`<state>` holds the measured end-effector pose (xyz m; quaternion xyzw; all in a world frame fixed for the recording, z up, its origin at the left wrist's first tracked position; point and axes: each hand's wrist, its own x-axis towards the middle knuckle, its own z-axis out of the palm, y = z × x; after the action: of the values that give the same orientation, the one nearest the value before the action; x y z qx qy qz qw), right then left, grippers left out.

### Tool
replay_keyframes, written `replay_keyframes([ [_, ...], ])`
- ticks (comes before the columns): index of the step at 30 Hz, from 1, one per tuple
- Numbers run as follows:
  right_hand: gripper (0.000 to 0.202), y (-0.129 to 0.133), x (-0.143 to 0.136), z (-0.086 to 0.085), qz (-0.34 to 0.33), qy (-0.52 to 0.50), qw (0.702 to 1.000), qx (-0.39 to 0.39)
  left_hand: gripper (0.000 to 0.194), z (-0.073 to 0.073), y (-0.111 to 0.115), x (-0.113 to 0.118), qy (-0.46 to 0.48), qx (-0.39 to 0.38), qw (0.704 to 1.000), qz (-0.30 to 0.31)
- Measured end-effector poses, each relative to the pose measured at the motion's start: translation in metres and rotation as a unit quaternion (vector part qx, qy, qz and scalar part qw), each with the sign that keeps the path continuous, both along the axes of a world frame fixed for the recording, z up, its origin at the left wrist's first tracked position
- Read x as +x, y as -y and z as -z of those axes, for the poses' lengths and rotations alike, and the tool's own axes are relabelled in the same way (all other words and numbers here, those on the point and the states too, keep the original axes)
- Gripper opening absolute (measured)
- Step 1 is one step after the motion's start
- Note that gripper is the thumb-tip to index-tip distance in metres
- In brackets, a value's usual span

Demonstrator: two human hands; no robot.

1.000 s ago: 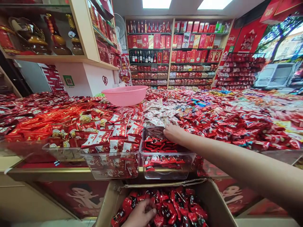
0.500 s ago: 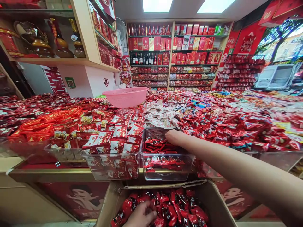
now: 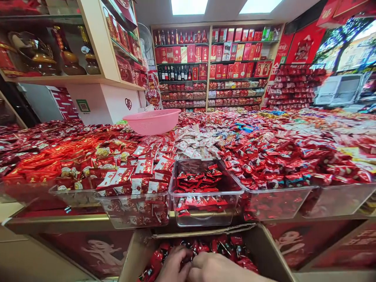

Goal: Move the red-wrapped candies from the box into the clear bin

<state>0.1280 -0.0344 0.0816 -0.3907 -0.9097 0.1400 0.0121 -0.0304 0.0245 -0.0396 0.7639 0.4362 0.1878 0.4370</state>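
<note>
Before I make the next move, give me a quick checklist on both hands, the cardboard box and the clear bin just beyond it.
1. Left hand and right hand in the cardboard box: ok, side by side.
2. Grip on the red-and-black packets: cannot tell, the fingers are hidden.
3. Box top open: ok.
4. Room in the clear bin: ok, its red packets lie below the rim.
5. Pink basin clear of that bin: ok, farther back.

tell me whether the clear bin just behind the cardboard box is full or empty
Partly filled: red packets lie in the clear bin, with bare back wall showing above them.
</note>
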Motion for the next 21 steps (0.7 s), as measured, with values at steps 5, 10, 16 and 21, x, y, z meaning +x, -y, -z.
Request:
replay_keyframes([
  [5, 0.043, -0.016, 0.002, 0.134, 0.217, 0.052, 0.975, -0.007, 0.057, 0.023, 0.0, -0.003, -0.112, 0.071, 0.989, 0.067],
  [10, 0.024, -0.016, 0.002, 0.143, 0.235, 0.033, 0.971, -0.04, 0.073, 0.034, -0.002, -0.003, -0.116, 0.029, 0.991, 0.067],
  [16, 0.042, -0.019, 0.007, 0.131, 0.266, -0.06, 0.961, -0.041, 0.027, 0.023, -0.001, -0.003, -0.104, 0.025, 0.991, 0.08],
  [21, 0.035, -0.017, 0.008, 0.137, 0.264, -0.139, 0.954, -0.022, 0.013, 0.003, 0.003, 0.006, -0.105, 0.034, 0.992, 0.056],
])
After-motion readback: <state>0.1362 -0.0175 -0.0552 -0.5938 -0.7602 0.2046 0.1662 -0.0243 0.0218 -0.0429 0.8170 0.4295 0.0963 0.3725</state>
